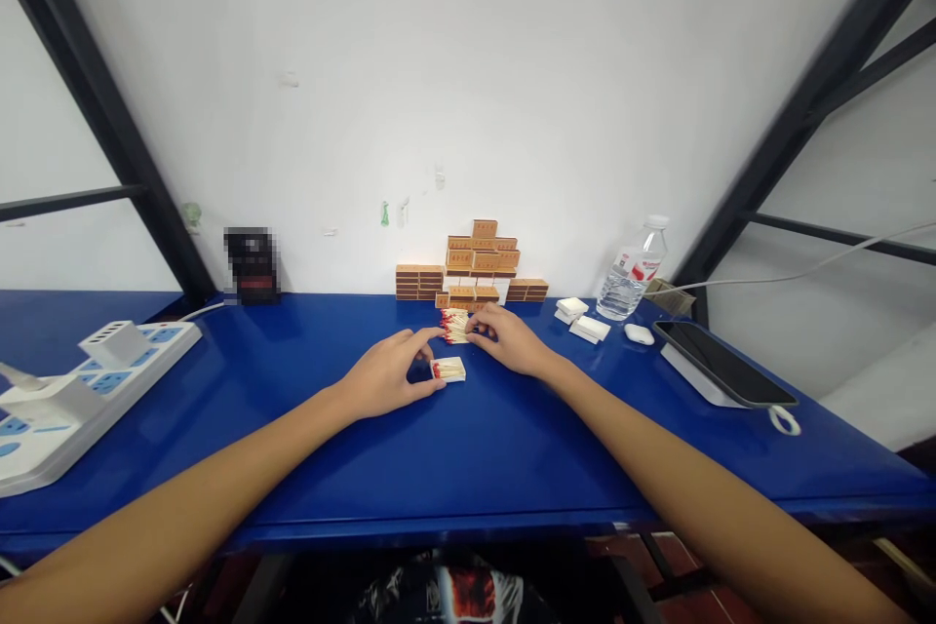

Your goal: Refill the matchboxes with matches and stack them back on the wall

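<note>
On the blue counter (468, 448), my left hand (387, 372) kept its grip pinched around an open matchbox tray (448, 370) full of red-tipped matches. Just beyond it, my right hand (510, 339) rested its fingertips on a pile of loose matches (454, 324); I could not tell whether that grip held any. Behind them, stacked matchboxes (479, 265) stood against the wall, with a water bottle (633, 280) to the right.
</note>
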`<action>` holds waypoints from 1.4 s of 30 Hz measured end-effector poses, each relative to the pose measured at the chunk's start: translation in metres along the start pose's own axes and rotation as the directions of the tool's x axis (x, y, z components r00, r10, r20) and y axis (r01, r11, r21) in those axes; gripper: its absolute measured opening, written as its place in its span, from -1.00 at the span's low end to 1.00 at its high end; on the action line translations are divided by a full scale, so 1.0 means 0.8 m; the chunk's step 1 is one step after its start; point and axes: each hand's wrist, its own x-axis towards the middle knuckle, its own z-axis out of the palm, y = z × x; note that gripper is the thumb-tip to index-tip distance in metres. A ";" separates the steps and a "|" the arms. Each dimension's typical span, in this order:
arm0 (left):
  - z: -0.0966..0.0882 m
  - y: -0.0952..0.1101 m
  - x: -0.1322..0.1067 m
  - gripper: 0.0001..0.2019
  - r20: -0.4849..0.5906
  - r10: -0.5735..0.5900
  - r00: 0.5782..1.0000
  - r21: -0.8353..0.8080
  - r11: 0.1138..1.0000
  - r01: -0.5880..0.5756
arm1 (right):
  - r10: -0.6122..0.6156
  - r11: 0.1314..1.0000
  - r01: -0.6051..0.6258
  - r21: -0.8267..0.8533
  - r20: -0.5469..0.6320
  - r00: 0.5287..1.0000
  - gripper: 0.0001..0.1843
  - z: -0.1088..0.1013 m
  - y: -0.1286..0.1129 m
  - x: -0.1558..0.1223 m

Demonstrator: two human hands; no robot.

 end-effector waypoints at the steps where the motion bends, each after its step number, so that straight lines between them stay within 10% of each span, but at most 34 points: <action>1: 0.000 0.000 0.000 -0.35 0.000 0.002 1.000 0.000 1.000 -0.002 | 0.000 1.000 0.000 0.000 0.010 1.000 -0.97 0.001 -0.001 0.001; 27: -0.002 0.001 0.000 -0.35 0.000 -0.012 1.000 -0.011 1.000 0.012 | 0.050 0.998 -0.042 -0.055 0.151 0.987 -0.89 -0.012 0.001 -0.007; 42: 0.001 -0.004 0.001 -0.33 -0.023 0.002 1.000 -0.021 1.000 -0.003 | -0.066 0.998 0.064 0.015 0.113 0.991 -0.90 -0.014 -0.054 -0.014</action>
